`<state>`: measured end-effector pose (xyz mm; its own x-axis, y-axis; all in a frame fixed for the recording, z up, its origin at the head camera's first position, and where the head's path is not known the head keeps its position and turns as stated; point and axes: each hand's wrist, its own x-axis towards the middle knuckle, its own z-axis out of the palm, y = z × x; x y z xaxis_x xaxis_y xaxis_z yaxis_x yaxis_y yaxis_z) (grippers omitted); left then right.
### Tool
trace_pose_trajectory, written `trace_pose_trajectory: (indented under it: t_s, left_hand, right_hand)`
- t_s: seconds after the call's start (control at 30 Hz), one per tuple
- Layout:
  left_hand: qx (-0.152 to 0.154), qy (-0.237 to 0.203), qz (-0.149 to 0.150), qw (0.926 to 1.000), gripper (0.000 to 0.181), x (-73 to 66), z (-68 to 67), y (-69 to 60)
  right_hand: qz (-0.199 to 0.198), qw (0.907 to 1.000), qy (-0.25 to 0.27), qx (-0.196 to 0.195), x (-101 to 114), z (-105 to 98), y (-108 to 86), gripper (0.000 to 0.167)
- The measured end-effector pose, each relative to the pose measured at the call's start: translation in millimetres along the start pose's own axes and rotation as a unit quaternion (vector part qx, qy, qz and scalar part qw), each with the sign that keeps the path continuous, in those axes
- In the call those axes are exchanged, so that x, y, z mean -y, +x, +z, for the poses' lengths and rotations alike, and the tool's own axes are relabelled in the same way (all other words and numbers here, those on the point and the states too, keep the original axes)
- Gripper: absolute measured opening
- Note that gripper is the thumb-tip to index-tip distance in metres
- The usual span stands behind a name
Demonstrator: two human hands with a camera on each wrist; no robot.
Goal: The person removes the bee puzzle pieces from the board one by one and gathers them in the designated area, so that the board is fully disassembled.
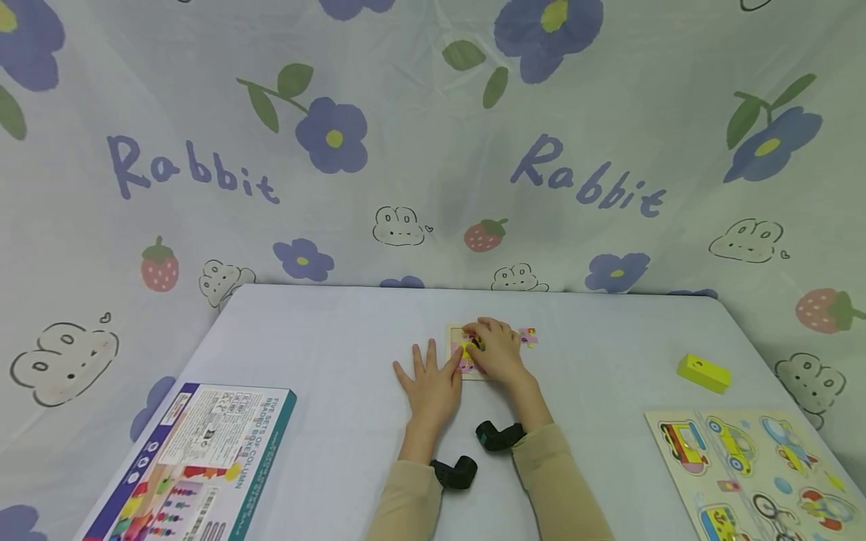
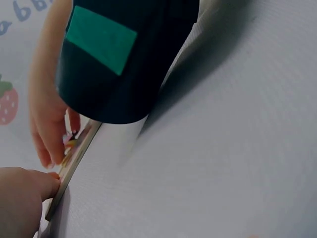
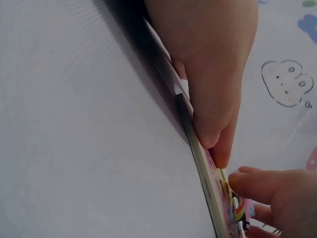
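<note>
A small wooden jigsaw puzzle (image 1: 456, 335) with a pink and yellow picture lies on the white table, largely covered by hands. My left hand (image 1: 433, 385) rests with its fingers spread beside it, the thumb touching its edge. Over the puzzle, my right hand (image 1: 499, 356) pinches a colourful puzzle piece (image 3: 239, 210) between thumb and fingers; the fingers hide much of it. A loose pink puzzle piece (image 1: 530, 337) lies to the right of the board. In the left wrist view, the left thumb (image 2: 45, 183) meets the board's near edge.
On the left lies a large flat box (image 1: 203, 443) with printed text. To the right are a yellow block (image 1: 704, 373) and a wooden vehicle puzzle board (image 1: 751, 473). Black wrist cameras (image 1: 499, 436) sit on both forearms. A patterned curtain (image 1: 419, 135) hangs behind the table.
</note>
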<state>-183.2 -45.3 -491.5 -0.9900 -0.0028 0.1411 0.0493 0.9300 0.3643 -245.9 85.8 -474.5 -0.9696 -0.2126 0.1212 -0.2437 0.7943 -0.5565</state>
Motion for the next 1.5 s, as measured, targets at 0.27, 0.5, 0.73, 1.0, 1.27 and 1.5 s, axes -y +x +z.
trace_pose_trajectory:
  t_s: [0.27,0.5,0.73,1.0,1.27,1.5]
  left_hand:
    - [-0.004,-0.001,0.001,1.0,0.038,-1.0,-0.3,0.2]
    - [-0.001,-0.009,-0.001,1.0,0.038,-1.2,-0.7,-0.1]
    - [-0.003,-0.011,-0.001,0.9999,0.038,-0.2,0.6,-0.3]
    - [-0.003,-0.004,0.0,1.0,0.038,-0.7,2.0,0.5]
    - [0.005,-0.005,0.01,0.9999,0.04,-2.5,2.8,0.4]
    - [0.022,0.005,0.075,0.997,0.039,-13.1,7.2,-0.4]
  right_hand:
    - [-0.018,0.9972,0.017,-0.07,-1,0,2.5,0.02]
    - [-0.037,0.9956,0.021,-0.083,-1,-1,0.9,0.025]
    - [-0.04,0.9957,0.044,-0.071,-2,-2,0.9,0.033]
    - [-0.024,0.9957,0.048,-0.075,-4,-3,1.1,0.033]
    - [-0.013,0.9961,0.053,-0.069,-5,-2,0.8,0.03]
    - [0.003,0.9969,0.058,-0.052,-5,-4,2.3,0.031]
